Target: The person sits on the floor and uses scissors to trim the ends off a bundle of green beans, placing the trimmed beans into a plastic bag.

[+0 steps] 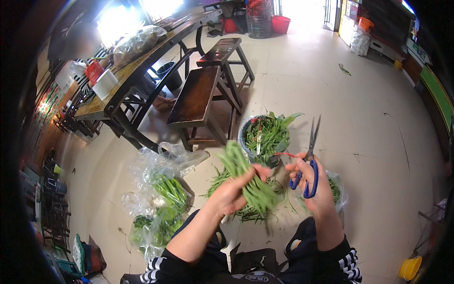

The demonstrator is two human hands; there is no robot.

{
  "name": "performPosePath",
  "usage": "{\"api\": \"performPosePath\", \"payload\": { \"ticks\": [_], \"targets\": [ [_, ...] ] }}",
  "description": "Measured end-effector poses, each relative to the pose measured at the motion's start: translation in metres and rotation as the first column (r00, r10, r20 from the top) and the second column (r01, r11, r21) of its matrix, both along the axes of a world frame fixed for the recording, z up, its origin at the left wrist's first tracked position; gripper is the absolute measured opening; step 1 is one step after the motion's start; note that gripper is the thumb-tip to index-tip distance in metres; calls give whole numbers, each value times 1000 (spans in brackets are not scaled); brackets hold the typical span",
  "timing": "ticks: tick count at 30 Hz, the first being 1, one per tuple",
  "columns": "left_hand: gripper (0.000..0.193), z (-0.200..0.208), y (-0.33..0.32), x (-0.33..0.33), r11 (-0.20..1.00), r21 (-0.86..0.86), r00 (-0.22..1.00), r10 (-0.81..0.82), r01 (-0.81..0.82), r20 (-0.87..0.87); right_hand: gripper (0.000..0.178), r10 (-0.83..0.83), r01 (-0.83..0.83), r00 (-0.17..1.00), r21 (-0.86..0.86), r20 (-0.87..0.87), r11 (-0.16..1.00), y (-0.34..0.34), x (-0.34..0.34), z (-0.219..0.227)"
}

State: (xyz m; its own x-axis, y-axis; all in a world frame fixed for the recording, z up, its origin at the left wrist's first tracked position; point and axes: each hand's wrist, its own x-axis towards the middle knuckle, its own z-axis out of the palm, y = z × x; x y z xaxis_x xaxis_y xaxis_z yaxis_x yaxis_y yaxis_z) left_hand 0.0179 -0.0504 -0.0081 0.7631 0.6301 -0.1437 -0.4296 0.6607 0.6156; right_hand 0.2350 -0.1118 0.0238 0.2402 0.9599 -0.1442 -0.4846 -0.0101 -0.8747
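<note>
A bunch of green beans, smeared by motion, is gripped in my left hand. My right hand holds scissors by their blue handles, with the blades pointing up and slightly apart. A thin red strip sticks out leftward from the right hand's fingers. Below the left hand, more loose green beans lie in a pile on the floor. Just beyond stands a bucket heaped with green leaves and trimmings. A clear plastic bag with greens inside sits partly hidden behind my right hand.
On the left are clear bags of leafy greens. Wooden benches stand beside a long table, where another person sits. A red basin is at the back; a yellow container is at lower right.
</note>
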Motion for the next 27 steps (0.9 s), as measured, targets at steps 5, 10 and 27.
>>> {"api": "performPosePath", "payload": {
  "ticks": [5, 10, 27],
  "targets": [
    [38, 11, 25, -11, 851, -327, 862, 479, -410, 166, 21, -10, 12, 998, -36, 56, 999, 2, -5, -4],
    [38, 9, 53, -5, 733, -369, 701, 670, -571, 245, 22, 67, -63, 980, -26, 187, 998, 3, -29, -12],
    [30, 17, 82, -2, 497, -498, 460, 864, -711, 205, 41, 331, -272, 777, -190, 534, 943, 6, -94, -34]
  ]
}}
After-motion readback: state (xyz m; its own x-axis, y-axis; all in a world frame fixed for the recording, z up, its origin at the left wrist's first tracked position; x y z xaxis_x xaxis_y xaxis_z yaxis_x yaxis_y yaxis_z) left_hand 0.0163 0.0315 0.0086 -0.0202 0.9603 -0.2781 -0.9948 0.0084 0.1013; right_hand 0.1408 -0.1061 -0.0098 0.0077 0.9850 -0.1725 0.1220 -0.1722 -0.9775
